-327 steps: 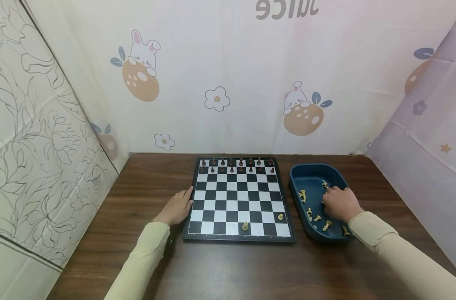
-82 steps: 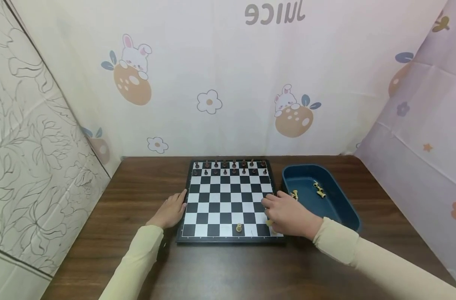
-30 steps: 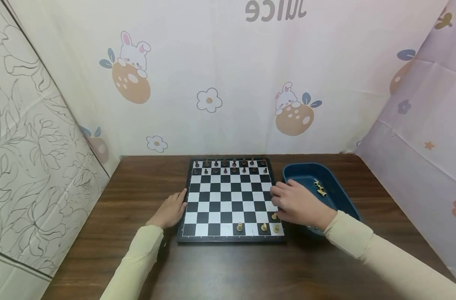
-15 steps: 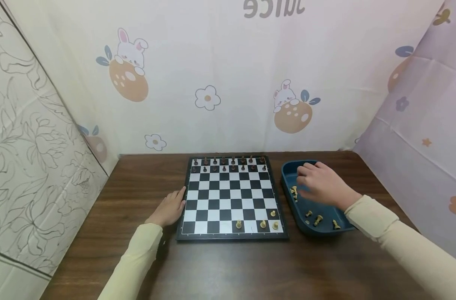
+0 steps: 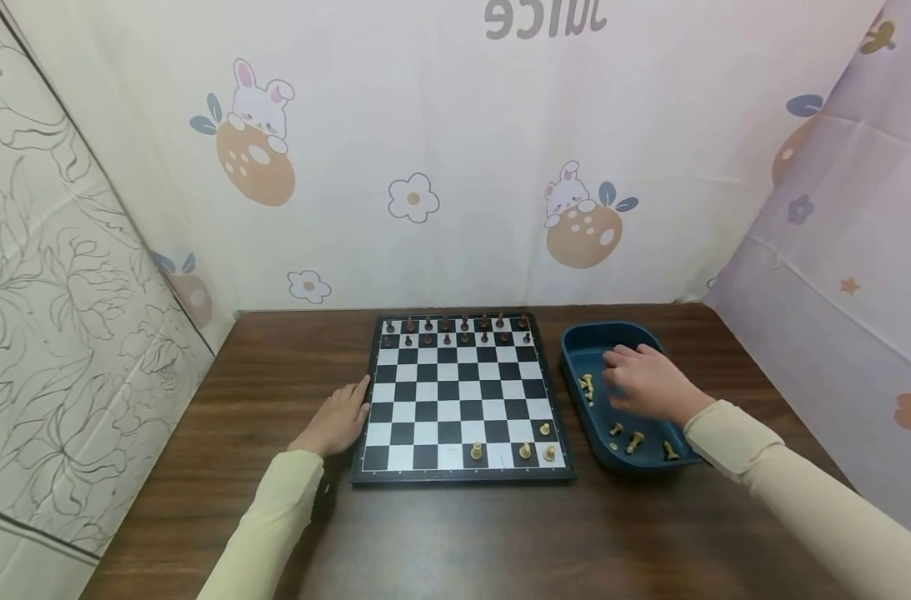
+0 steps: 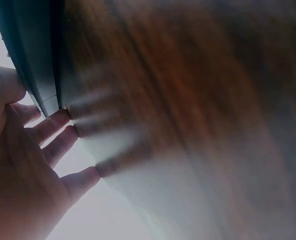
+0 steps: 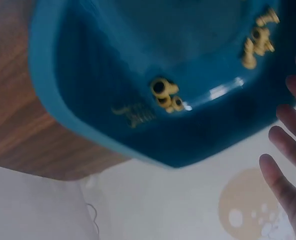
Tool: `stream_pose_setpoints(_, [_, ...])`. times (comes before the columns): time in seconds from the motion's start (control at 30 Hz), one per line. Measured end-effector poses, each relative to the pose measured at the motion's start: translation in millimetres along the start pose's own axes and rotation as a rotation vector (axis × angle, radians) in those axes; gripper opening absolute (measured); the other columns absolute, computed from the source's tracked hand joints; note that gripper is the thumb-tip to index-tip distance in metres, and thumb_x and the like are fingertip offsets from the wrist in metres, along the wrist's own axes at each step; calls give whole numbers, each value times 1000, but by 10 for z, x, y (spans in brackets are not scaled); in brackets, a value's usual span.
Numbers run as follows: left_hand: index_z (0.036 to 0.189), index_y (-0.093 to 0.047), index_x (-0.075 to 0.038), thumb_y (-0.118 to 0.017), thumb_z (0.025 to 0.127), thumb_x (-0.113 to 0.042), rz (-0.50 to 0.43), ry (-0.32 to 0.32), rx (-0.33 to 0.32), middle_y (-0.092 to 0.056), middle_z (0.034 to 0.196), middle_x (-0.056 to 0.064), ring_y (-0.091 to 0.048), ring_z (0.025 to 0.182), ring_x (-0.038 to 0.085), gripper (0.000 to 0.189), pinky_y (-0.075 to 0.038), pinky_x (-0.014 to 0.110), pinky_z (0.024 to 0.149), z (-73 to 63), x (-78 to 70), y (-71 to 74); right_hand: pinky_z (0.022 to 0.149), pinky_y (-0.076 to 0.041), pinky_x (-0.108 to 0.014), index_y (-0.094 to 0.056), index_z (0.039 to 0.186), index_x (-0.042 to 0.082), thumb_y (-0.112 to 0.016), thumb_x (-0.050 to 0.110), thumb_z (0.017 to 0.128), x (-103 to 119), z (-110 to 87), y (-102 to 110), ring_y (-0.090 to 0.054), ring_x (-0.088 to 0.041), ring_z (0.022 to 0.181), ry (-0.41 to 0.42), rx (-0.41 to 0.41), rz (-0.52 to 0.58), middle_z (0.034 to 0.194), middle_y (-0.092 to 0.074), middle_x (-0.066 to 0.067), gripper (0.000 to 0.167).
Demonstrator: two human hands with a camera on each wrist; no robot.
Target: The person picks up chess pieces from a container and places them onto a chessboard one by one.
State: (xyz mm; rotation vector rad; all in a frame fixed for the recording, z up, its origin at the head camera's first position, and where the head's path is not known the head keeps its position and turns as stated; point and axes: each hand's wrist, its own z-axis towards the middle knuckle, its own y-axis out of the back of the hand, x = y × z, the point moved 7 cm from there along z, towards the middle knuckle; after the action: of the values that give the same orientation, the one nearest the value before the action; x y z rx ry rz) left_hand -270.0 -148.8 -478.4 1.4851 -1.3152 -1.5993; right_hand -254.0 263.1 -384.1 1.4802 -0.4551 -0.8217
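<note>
In the head view I see just the back of my left hand (image 5: pixel 338 417), lying against the chessboard (image 5: pixel 463 477) at its left edge; the left wrist view adds the palm, at the left of the frame, with my fingers spread and their tips at the wooden tabletop (image 5: pixel 455 533), the board's dark side rising at upper left. My right hand (image 5: pixel 646 383) is above the blue tray (image 5: pixel 635 467), right of centre, and there its back hides the fingertips and some of the tray floor. The right wrist view catches those fingers at the right edge, spread with gaps between them, and shows two clusters of pale pieces (image 7: pixel 164 92) in the tray, one near the centre, one at upper right. More lie at the tray's near end in the head view. Four pale chessmen (image 5: pixel 476 451) stand at the board's lower right, dark red chessmen (image 5: pixel 465 324) in two rows across its top; a rabbit-print cloth (image 5: pixel 425 108) hangs behind.
</note>
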Motion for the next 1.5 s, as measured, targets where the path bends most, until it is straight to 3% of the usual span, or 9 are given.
stream_pose_setpoints(0.13, [150,-22,2,-40,102,-21,14,1,-3,-38,143,24,-35,132,40,56,-27,53,110,-11,10,17,59,-44,-29,-74,81,12,-84,25,70,72,-27,-142,-48,-15,72,39,53,26,79,-54,3,20])
stream_pose_setpoints(0.23, [150,-22,1,-39,102,-22,18,3,-6,-38,143,24,-35,132,39,56,-27,53,110,-16,17,24,68,-53,-37,-74,84,12,-85,24,70,120,-50,-225,-52,-16,78,53,112,73,84,-57,2,21])
stream_pose_setpoints(0.43, [149,-22,2,-38,102,-21,12,4,-13,-39,143,25,-35,132,40,55,-27,53,110,-34,18,26,75,-54,-43,-74,88,13,-86,25,69,190,-112,-378,-54,-17,84,67,217,118,91,-60,1,25])
stream_pose_setpoints(0.73, [150,-21,0,-38,102,-22,8,5,-3,-39,143,24,-35,132,39,56,-26,53,111,-29,25,-33,81,-54,-46,-75,96,6,-85,17,70,296,-153,-489,-61,-28,99,137,183,38,110,-66,-13,31])
stream_pose_setpoints(1.0, [150,-21,1,-38,103,-21,7,1,-11,-38,143,24,-35,132,39,55,-26,53,111,-11,1,-12,83,-55,-45,-76,92,7,-84,20,72,311,-128,-497,-63,-27,99,154,180,-30,108,-68,-11,25])
stream_pose_setpoints(1.27, [150,-22,1,-39,102,-21,8,-1,-15,-39,142,24,-35,132,39,55,-26,53,111,5,-21,-3,77,-56,-43,-76,92,7,-83,19,73,255,-155,-428,-63,-24,91,128,150,-4,101,-68,-11,23])
stream_pose_setpoints(1.5, [150,-21,0,-38,102,-21,6,4,-11,-38,143,23,-34,133,39,55,-25,53,111,7,-10,-12,70,-55,-38,-74,86,12,-83,19,72,183,-180,-370,-58,-17,82,110,126,31,90,-64,-2,18])
